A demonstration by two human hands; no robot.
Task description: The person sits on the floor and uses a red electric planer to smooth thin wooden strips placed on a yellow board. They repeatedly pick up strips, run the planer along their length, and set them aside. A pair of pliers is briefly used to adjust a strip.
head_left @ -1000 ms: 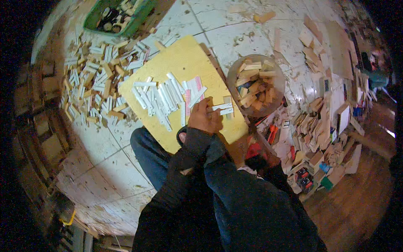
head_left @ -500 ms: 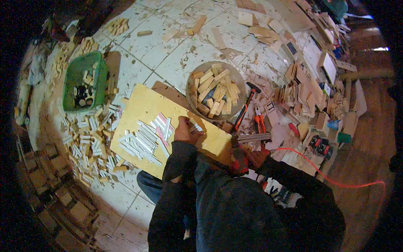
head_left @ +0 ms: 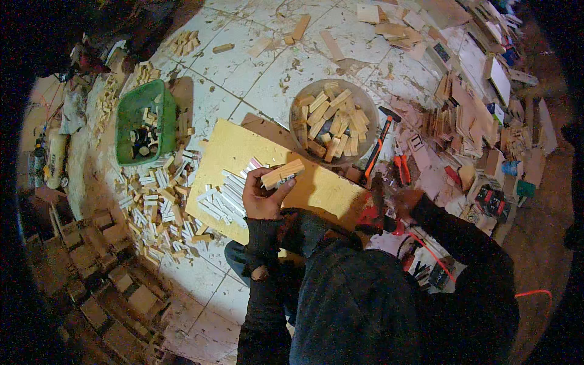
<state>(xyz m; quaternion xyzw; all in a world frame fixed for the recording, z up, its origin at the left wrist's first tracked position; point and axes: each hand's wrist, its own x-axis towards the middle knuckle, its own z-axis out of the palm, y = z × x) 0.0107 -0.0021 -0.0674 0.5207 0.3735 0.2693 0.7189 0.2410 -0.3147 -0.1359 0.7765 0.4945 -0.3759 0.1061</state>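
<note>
The block (head_left: 286,171) is held up over the yellow board (head_left: 331,191), and the step in hand looks to be steadying it there, its near side turned partly toward the person. A pale strip with dark marks shows along that side; whether the block is one piece or several cannot be told. Its long axis runs mostly left to right, slanting, so that the right end points rightward and a little away from the person, toward the tub (head_left: 294,131). The left hand (head_left: 263,199) clasps it, fingers about the left end and thumb along the near lower edge. Any next move with it would likely call for keeping that clasp firm and the thumb off the marked strip. White strips (head_left: 222,202) lie on the board to the left of the wrist. The right hand (head_left: 403,205) is dark and blurred just beside a red tool (head_left: 370,218); whether it grips the tool cannot be told. Beyond, the tub holds wood pieces (head_left: 331,115), with a hammer (head_left: 378,148) and pliers (head_left: 402,170) to its right. Farther left, a heap (head_left: 167,210) covers the tiles near a green bin (head_left: 123,137).
</note>
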